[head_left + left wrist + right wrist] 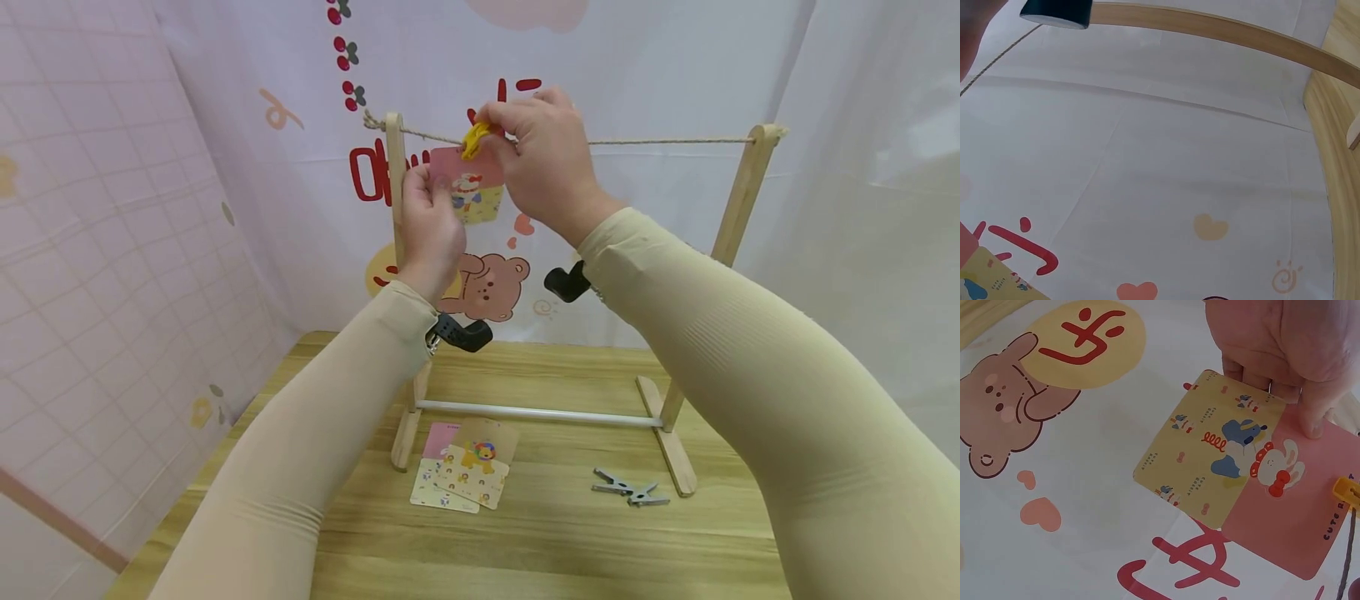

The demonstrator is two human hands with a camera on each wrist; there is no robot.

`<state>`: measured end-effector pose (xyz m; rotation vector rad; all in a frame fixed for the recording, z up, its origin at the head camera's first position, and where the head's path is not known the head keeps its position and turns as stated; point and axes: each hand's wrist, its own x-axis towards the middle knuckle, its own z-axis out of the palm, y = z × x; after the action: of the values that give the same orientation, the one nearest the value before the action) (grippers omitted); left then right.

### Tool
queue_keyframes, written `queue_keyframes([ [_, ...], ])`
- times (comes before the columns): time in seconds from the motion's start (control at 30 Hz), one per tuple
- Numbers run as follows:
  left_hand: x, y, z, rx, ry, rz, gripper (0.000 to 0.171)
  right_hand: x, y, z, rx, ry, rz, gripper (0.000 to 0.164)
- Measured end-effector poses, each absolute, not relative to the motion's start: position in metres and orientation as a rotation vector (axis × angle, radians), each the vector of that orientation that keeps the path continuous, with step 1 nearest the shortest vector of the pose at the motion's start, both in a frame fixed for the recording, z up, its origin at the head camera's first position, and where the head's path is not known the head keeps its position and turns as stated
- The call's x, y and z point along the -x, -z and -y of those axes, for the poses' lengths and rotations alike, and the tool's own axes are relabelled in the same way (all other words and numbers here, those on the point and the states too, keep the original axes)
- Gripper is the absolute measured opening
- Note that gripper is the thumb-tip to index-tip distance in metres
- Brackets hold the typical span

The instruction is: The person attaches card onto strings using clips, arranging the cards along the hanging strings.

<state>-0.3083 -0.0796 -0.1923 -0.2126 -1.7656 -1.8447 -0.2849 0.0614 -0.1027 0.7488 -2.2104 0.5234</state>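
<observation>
A pink and yellow card with a rabbit picture (483, 204) is held up at the rope (667, 142). My left hand (433, 229) pinches its left edge, thumb in front and fingers behind. My right hand (551, 158) holds a yellow clothespin (474, 143) between thumb and fingers at the card's top edge. In the right wrist view the clothespin (1347, 492) overlaps both the card's top edge and the rope (1346, 559); how firmly it bites is hidden. Only a corner of the card (1000, 281) enters the left wrist view.
The rope runs between the left post (395, 167) and right post (738, 196) of a wooden stand, joined below by a white rod (540, 412). A lion card (480, 462) overlaps a pink card (427, 479) on the wooden table (555, 542). Grey clothespins (630, 489) lie near the right foot.
</observation>
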Motion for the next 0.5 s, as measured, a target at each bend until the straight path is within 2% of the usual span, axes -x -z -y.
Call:
queue_keyframes([
  [0.5, 0.3117, 0.1993, 0.082, 0.296, 1.878, 1.706, 0.022, 0.282, 0.102, -0.0577, -0.742, -0.486, 2.264, 0.024],
])
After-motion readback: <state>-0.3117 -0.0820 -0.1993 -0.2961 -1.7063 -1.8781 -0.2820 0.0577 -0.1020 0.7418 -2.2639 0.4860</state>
